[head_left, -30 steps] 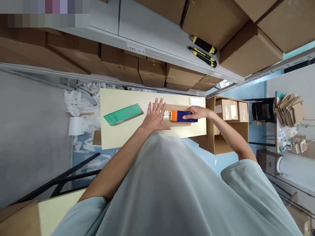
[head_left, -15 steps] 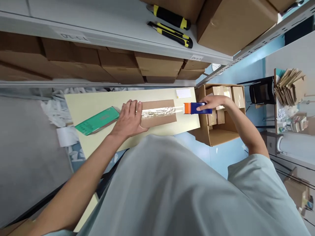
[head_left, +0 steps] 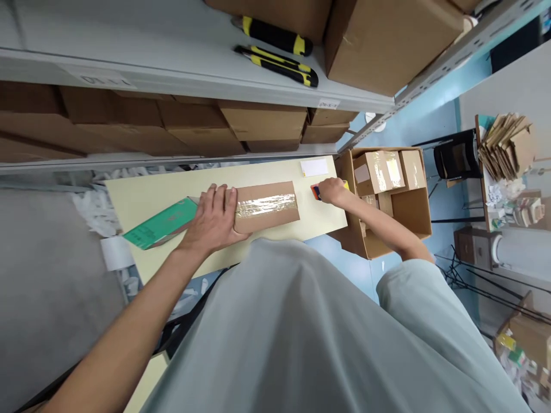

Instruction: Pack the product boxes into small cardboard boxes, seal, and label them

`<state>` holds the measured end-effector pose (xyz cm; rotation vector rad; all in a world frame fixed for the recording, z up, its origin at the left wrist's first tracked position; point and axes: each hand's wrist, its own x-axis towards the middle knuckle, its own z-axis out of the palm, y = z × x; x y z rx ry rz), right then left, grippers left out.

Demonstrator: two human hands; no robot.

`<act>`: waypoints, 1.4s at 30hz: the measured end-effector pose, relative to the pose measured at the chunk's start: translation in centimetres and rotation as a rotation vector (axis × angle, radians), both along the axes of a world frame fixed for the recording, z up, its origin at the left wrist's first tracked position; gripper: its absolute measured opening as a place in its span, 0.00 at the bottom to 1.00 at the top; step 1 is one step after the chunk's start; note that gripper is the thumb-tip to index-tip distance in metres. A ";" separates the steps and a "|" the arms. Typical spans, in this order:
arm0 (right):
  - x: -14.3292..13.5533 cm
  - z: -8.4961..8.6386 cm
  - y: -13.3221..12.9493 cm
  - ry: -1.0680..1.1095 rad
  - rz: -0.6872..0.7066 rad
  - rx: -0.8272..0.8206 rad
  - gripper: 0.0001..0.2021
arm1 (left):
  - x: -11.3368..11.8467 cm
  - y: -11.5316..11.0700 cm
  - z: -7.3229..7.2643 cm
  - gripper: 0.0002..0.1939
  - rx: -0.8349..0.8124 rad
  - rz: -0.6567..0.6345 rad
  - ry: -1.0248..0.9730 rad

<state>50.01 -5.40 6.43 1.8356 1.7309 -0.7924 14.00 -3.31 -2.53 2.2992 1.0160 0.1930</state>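
Observation:
My left hand [head_left: 215,215] lies across the left end of a flat brown cardboard box [head_left: 269,213], fingers at its far edge and thumb at its near edge. A shiny strip of clear tape runs lengthwise along the top of this box. Beside my left hand, a green box [head_left: 161,223] lies slanted on the table. To the right, my right hand [head_left: 332,191] is closed around a tape dispenser [head_left: 315,191]. Only its orange front end and a bit of yellow show; the rest is hidden under the hand.
A white label sheet [head_left: 314,167] lies on the cream tabletop [head_left: 206,178]. Off its right end stands an open carton [head_left: 398,249] with several taped boxes inside. Two utility knives [head_left: 278,66] rest on the grey shelf [head_left: 172,63] above, with brown boxes [head_left: 262,123] underneath.
My right hand has moved left and turned over the tape dispenser. The tape strand stretched between box and dispenser no longer shows. My left hand stays on the box; the view has shifted slightly.

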 end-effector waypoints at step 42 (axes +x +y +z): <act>-11.8 -8.0 -11.5 0.461 -0.570 0.730 0.38 | -1.5 -4.8 -2.1 0.55 -0.065 0.197 0.010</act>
